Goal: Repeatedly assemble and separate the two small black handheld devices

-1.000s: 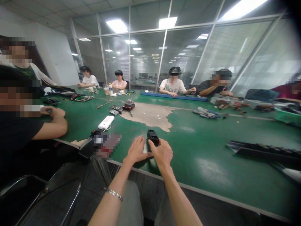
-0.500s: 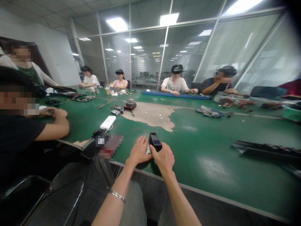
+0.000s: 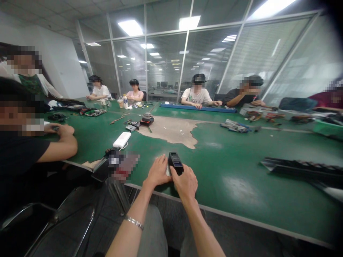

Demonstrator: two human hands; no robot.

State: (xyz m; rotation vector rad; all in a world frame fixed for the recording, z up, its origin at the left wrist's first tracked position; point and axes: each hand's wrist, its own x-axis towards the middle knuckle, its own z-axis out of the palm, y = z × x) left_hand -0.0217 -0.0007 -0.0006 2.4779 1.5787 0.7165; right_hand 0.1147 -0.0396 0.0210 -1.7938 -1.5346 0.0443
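Note:
Just in from the near table edge, my right hand (image 3: 185, 180) is closed around a small black box-shaped device (image 3: 175, 161) with a dark display on its upper face. My left hand (image 3: 158, 171) lies close against the device's left side, its fingers together and curved over a small pale object (image 3: 168, 170). Most of that pale object is hidden between the hand and the device, so its kind does not show. Both wrists rest near the edge of the green table (image 3: 214, 175).
Left of my hands are a white power strip (image 3: 122, 140) and a blurred-out item (image 3: 124, 166). Beyond lies torn brown paper (image 3: 171, 129) with a black-and-orange device (image 3: 147, 119). A dark metal tray (image 3: 300, 167) is at right. Several people sit around; one person's forearm (image 3: 63, 144) rests at left.
The view has shifted slightly, bringing more of the green basket and a person at the far right into sight. My hands keep nearly the same hold on the device.

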